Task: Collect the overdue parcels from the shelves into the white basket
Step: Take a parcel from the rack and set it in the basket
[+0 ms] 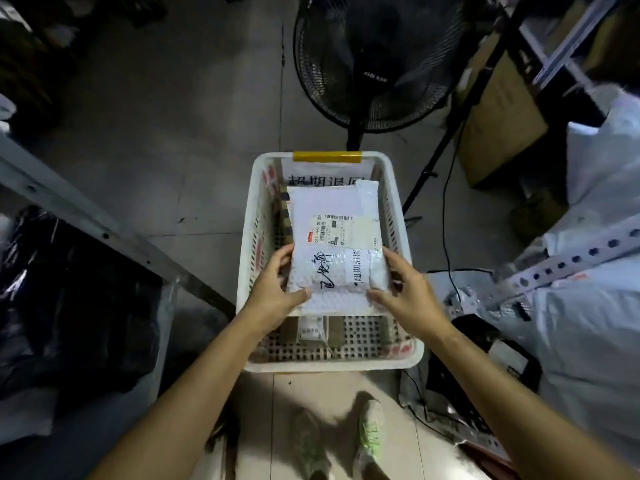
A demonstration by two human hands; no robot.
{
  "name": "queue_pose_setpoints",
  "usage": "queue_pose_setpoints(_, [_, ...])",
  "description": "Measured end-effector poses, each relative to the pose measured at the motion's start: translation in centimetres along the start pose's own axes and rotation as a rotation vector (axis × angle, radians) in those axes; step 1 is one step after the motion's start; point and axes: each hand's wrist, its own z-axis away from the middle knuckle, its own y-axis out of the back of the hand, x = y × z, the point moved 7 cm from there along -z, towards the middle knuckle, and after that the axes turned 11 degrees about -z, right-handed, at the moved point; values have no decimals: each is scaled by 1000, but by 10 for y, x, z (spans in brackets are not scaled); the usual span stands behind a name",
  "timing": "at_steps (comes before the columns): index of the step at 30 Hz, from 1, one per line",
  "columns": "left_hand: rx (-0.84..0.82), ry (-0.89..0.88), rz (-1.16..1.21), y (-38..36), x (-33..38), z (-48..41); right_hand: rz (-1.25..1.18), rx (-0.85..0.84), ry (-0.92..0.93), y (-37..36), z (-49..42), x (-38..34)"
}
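Observation:
A white perforated basket [408, 355] with a yellow taped rim stands on the floor below me. Over it I hold a white bubble-mailer parcel [329, 206] with a shipping label and black handwriting. My left hand [273, 292] grips its near left corner, thumb on top. My right hand [412, 289] grips the near right corner, thumb on top as well. Under the parcel, on the basket floor, lies a small labelled parcel [313, 329], mostly hidden. A printed paper sign [322, 174] stands at the basket's far wall.
A black floor fan [374, 64] stands just beyond the basket. Metal shelf rails run at left [86, 216] and right [571, 261], with white bags [595, 327], cardboard boxes [502, 123] and cables on the right. Black bags [69, 306] fill the left shelf. My shoes [370, 434] show below.

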Motion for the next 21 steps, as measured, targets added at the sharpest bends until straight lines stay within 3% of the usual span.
queue_pose_setpoints(12, [58,78,-74,-28,-91,-116,48,6,-68,-23,-121,105])
queue_pose_setpoints(21, [165,62,-89,-15,-122,-189,31,-50,-28,-52,-209,132])
